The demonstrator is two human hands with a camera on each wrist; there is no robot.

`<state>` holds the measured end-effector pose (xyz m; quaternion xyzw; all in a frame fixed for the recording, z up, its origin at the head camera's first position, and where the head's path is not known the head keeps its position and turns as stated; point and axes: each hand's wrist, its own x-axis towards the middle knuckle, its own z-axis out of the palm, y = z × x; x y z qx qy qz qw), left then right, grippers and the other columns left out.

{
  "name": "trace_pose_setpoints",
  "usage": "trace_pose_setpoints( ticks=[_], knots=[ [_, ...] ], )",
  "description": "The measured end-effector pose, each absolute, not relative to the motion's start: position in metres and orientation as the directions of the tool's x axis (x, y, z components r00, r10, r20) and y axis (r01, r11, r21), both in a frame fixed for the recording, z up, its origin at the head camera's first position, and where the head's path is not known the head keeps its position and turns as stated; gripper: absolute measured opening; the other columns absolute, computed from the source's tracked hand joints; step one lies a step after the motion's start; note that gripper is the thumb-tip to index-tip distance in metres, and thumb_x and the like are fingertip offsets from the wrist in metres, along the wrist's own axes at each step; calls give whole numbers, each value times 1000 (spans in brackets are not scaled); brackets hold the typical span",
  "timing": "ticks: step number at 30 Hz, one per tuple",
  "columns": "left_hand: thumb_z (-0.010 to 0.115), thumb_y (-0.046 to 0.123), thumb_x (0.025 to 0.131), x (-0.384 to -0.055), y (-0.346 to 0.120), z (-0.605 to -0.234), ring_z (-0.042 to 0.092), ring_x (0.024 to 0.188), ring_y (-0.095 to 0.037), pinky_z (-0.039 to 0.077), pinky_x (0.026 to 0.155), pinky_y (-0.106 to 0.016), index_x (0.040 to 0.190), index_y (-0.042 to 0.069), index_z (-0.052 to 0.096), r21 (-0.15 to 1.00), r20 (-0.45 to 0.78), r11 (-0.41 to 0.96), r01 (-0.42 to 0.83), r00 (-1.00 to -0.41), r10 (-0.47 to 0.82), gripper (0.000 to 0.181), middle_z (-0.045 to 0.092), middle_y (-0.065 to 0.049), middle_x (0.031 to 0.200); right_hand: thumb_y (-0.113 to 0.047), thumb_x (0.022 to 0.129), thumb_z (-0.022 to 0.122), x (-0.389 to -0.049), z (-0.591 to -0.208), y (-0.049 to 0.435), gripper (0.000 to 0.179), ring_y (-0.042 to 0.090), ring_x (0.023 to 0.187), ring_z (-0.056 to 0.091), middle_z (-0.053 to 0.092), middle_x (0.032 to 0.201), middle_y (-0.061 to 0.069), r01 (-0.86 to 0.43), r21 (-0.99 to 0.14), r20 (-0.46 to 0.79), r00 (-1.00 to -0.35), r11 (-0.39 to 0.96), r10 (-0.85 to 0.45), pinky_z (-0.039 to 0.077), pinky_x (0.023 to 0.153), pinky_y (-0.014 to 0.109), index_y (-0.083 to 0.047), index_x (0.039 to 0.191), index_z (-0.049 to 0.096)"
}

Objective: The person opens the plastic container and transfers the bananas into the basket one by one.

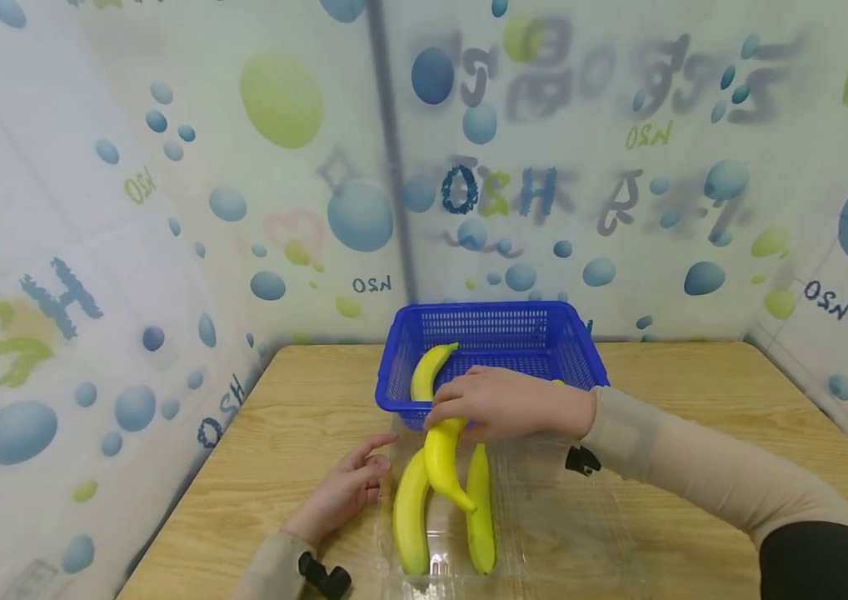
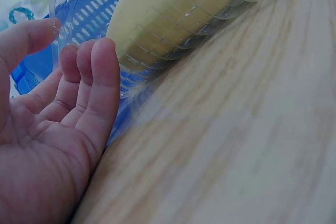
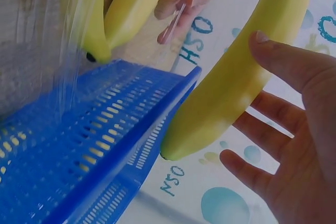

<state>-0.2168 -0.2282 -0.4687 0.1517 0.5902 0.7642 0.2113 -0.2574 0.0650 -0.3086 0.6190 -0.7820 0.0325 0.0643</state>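
Observation:
My right hand (image 1: 510, 402) holds a yellow banana (image 1: 442, 462) by its upper end, thumb on one side and fingers on the other. The banana hangs tilted over a clear plastic container (image 1: 442, 546), close to the basket's front rim. Two more bananas lie lengthwise in that container, a curved one (image 1: 411, 521) at left and a straighter one (image 1: 480, 521) at right. My left hand (image 1: 345, 492) rests at the container's left wall, fingers loosely bent and fingertips at the clear plastic. In the left wrist view, a banana (image 2: 168, 14) shows through the ribbed wall beside the left fingers (image 2: 105, 72).
Behind the container stands a blue perforated basket (image 1: 487, 312) with a banana (image 1: 430, 372) at its left side; my right forearm hides part of it. The container's clear lid (image 1: 574, 521) lies spread to the right on the wooden table (image 1: 694, 433). Patterned curtains (image 1: 304, 200) surround the table.

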Motion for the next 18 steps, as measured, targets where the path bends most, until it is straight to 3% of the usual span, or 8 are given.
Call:
trace_pose_setpoints(
  ticks=[18],
  knots=[
    [45,5,100,-217,-228,-470,54,71,-7,52,68,-24,149,-2,19,968,-32,-201,-147,-873,486,56,51,1,94,-34,87,73,-278,-305,72,41,11,103,57,62,116,-7,-949,45,139,-304,313,-943,46,81,29,-25,126,63]
  ],
)
